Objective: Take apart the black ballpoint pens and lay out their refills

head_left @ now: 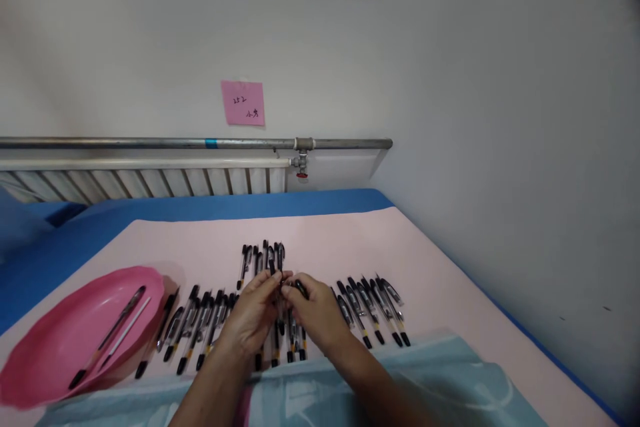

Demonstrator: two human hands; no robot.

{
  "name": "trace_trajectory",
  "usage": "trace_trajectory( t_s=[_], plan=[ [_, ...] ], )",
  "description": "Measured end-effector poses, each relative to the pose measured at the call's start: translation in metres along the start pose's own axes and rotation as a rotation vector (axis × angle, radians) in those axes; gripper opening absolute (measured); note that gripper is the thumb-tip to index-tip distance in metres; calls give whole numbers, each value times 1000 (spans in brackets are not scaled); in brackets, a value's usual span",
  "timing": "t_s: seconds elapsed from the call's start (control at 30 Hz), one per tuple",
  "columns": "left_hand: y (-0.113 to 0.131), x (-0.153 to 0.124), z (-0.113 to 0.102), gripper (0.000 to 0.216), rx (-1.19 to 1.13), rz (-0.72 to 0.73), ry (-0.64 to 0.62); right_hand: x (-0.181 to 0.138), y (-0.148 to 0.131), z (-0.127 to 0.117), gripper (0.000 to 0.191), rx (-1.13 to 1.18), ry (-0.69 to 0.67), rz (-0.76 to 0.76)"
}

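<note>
My left hand (257, 307) and my right hand (316, 310) meet over the middle of the pink sheet, fingers closed. Between the left fingertips is a black-and-clear pen (273, 267). A short black pen piece (301, 288), perhaps a cap, shows in my right fingers; its far end is hidden. Right below and behind the hands lie several pens, partly covered by them. To the left is a row of black-capped pens (189, 337). On the right lies another group of pens (377, 310), slanted, with small clips beside some.
At left a pink plate (35, 320) holds a pen (107, 337) and a thin white refill (125, 333). A light blue cloth (450, 373) covers the near edge. Behind the blue bed edge (300, 203) run a radiator (140, 180) and pipe (165, 143); a wall (500, 147) rises at right.
</note>
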State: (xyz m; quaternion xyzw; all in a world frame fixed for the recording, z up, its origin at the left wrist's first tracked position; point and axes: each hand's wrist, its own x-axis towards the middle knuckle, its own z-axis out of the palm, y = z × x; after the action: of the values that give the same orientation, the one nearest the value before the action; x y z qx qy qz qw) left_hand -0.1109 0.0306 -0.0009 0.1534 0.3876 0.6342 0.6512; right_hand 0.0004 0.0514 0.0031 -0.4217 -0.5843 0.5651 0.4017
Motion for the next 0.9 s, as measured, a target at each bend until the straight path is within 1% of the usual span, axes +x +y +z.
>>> trace_trajectory(
  t_s=[0.1, 0.2, 0.27, 0.37, 0.5, 0.57, 0.63, 0.73, 0.9],
  plan=[
    [-3, 0, 2, 15, -14, 12, 20, -1, 3, 6, 10, -123, 11, -64],
    [-8, -1, 5, 17, -29, 28, 46, -1, 4, 6, 13, -174, -13, -93],
    [-10, -1, 6, 20, -9, 21, 34, -1, 4, 5, 15, -182, -35, -83],
    [-8, -2, 5, 24, 57, 43, 33, 4, 5, -1, 14, -177, -49, -6],
    [10, -1, -3, 29, 110, 201, 166, 30, 7, -18, 14, -92, -9, 153],
    [20, 1, -9, 30, 93, 232, 198, 50, 7, -26, 14, -85, 22, 217],
    [27, 3, -14, 31, 82, 222, 214, 69, 7, -29, 14, -124, 33, 240],
    [31, 3, -16, 31, 98, 211, 230, 91, 6, -26, 13, -202, 38, 251],
    [34, 3, -14, 32, 105, 182, 219, 108, 13, -13, 17, -309, 14, 297]
  ],
)
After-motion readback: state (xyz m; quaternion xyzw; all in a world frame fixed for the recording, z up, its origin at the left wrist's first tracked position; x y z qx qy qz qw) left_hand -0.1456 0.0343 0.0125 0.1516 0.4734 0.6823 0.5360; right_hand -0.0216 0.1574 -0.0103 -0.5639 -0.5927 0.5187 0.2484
